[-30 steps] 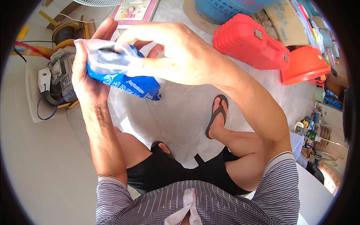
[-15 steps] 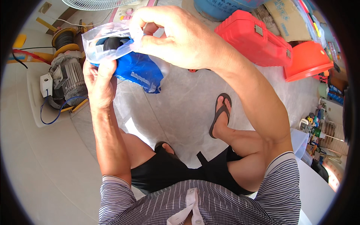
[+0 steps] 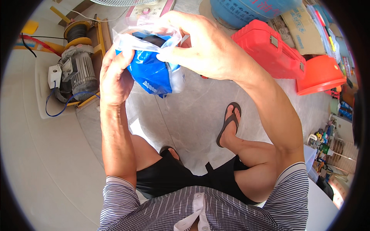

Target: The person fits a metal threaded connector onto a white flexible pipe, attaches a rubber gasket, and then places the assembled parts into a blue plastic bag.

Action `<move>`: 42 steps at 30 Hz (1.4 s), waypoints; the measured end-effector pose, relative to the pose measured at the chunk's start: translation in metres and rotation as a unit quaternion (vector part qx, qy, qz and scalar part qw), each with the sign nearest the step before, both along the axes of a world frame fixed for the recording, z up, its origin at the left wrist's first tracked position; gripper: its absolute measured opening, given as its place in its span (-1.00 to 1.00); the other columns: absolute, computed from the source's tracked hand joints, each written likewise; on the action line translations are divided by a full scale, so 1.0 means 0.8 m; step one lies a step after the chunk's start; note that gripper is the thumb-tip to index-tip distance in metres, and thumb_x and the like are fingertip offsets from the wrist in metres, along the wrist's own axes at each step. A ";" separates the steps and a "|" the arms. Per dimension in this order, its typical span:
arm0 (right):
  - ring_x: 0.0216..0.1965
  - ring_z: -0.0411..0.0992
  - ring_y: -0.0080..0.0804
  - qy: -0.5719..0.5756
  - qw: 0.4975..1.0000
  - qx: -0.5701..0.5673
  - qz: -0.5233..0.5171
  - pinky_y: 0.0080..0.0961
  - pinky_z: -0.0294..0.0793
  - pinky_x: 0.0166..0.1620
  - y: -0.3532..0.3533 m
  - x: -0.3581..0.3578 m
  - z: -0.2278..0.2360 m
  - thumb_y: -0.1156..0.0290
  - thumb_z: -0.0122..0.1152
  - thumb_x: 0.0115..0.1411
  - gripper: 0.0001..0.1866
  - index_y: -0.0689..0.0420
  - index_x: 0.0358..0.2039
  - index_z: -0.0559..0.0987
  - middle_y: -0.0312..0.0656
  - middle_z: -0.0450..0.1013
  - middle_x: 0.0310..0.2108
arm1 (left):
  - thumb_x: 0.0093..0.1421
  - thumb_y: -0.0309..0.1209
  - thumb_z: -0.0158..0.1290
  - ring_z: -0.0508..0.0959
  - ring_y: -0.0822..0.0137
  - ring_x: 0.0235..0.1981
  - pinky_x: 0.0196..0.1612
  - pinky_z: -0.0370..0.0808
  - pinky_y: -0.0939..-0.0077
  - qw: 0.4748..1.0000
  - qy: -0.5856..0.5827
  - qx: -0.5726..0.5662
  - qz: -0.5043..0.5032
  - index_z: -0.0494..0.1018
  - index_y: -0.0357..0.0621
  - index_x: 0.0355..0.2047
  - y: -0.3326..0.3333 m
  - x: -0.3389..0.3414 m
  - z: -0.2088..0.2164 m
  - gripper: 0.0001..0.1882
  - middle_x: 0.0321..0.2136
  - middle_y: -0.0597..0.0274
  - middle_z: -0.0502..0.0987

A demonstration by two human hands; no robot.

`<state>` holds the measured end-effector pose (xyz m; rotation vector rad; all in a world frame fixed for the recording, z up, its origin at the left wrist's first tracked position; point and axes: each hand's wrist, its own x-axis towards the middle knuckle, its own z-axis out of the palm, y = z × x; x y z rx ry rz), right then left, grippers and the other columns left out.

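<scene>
Left hand point(image 3: 117, 75) closed on the bag point(image 3: 150, 73) at its left — right hand point(image 3: 204, 50) pinching its right edge — black thing point(image 3: 155, 40) inside the bag's mouth.

Printed characters mark the blue bag point(image 3: 149, 71), blue drum point(image 3: 246, 14) and carton point(image 3: 303, 32).

Workshop or storeroom: before me, an electric motor point(image 3: 81, 71) and cable reel point(image 3: 77, 34) line the left edge of the grey floor point(image 3: 192, 127); a red hard case point(image 3: 266, 48) and blue drum point(image 3: 248, 12) stand toward its far right corner.
</scene>
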<state>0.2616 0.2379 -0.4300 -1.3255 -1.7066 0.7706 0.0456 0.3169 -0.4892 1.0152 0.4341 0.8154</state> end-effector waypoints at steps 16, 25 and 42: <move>-0.49 0.54 -0.26 -0.012 0.996 -0.081 0.020 -0.37 0.50 -0.34 -0.021 -0.019 0.014 0.38 0.43 0.06 -0.78 0.27 -0.46 0.59 -0.04 0.54 -0.53 | 0.39 -0.38 0.06 0.58 0.35 0.03 0.16 0.48 0.43 0.995 0.053 0.080 -0.021 0.42 -0.31 0.20 -0.021 0.014 0.014 -0.58 0.02 0.14 0.60; -0.28 0.58 0.02 -0.065 0.996 0.014 -0.059 -0.18 0.54 -0.16 -0.010 -0.028 0.001 0.26 0.44 0.01 -0.56 0.23 -0.14 0.56 0.03 0.60 -0.32 | 0.37 -0.33 0.12 0.56 0.47 -0.05 0.07 0.47 0.52 0.979 0.123 0.161 0.005 0.48 -0.25 0.16 -0.008 0.003 0.018 -0.60 -0.07 0.26 0.62; -0.24 0.59 -0.35 -0.002 0.998 -0.048 -0.041 -0.40 0.58 -0.11 -0.032 -0.012 0.002 0.43 0.37 0.17 -0.66 0.24 -0.05 0.57 -0.12 0.61 -0.29 | 0.37 -0.25 0.14 0.58 0.42 -0.05 0.11 0.47 0.47 0.996 -0.056 0.038 0.056 0.49 -0.25 0.10 -0.001 0.009 -0.008 -0.60 -0.07 0.24 0.62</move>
